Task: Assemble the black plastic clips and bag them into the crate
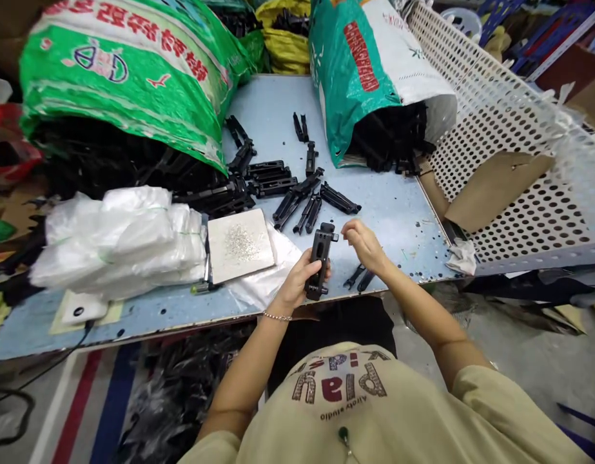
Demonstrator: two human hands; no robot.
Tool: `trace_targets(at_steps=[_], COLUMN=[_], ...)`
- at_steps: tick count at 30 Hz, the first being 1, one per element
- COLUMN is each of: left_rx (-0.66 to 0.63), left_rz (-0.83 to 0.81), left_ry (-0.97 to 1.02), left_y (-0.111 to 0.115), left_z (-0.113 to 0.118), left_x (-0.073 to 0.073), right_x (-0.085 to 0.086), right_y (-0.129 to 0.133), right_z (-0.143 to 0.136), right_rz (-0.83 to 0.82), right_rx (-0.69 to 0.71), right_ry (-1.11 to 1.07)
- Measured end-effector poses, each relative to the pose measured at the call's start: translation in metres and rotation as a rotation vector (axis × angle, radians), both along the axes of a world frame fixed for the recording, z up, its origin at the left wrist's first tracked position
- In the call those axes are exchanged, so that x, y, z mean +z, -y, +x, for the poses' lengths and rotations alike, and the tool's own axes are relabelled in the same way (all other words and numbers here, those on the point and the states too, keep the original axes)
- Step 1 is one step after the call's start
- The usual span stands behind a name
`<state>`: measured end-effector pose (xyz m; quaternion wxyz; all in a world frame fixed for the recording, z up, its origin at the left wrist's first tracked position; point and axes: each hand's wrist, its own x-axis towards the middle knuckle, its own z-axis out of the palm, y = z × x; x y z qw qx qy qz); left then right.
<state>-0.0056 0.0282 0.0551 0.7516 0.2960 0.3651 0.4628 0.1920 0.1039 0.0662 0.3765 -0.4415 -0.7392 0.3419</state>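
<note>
My left hand [296,281] is closed around a long black plastic part [321,261], held upright over the front of the table. The part has a slotted body and a small peg sticking out on the right near its top. Just right of that peg, apart from it, is my right hand [365,246]. Its fingers are curled and pressed together; whatever they hold is too small to make out. Two black pieces [360,277] lie below my right hand. To the left, a square white board [242,248] carries a scatter of tiny metallic bits.
Several black parts [297,193] lie loose on the light blue table [268,96]. A green sack [133,84] and a teal-white sack [355,84] spill black parts. White plastic bags [123,238] are stacked at left. A perforated white crate [519,129] stands at right.
</note>
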Motion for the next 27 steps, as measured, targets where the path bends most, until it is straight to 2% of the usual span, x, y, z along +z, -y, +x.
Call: trace_targets(at_steps=[3,5,8,11,13,15,17,20,23,25,27], left_rx=[-0.030,-0.055,-0.110,-0.144,-0.112,-0.006,0.123,0.212,0.232,0.264,0.337], left_rz=[0.024,0.032,-0.012,-0.065,-0.079,-0.065,-0.048,-0.050,-0.030,0.025,0.084], left_ry=[-0.011,-0.008,-0.024,-0.050,-0.066,-0.087,-0.102,-0.115,-0.176,-0.260,-0.354], left_y=[0.010,0.014,0.019,0.021,0.020,0.017,0.014,0.011,0.011,0.010,0.008], left_z=[0.003,0.003,0.001,0.005,0.010,0.015,0.018,0.018,0.019,0.020,0.022], left_x=[0.006,0.011,0.019,0.020,0.016,0.012,0.009,0.010,0.008,-0.002,-0.020], right_x=[0.012,0.019,0.026,0.030,0.031,0.029,0.025,0.012,-0.002,-0.010,-0.014], right_y=[0.012,0.013,0.004,-0.006,-0.008,-0.002,0.013,0.046,0.076,0.085,0.077], right_z=[0.002,0.005,0.012,0.021,0.023,0.020,0.014,0.002,-0.009,-0.013,-0.014], right_rz=[0.245,0.383,0.467,0.375,0.240,0.081,-0.013,0.089,0.219,0.137,-0.078], right_rx=[0.139,0.173,0.238,0.343,0.331,0.293,0.317,0.443,0.473,0.442,0.466], right_ry=[0.219,0.322,0.427,0.445,0.415,0.399,0.416,0.426,0.376,0.347,0.316])
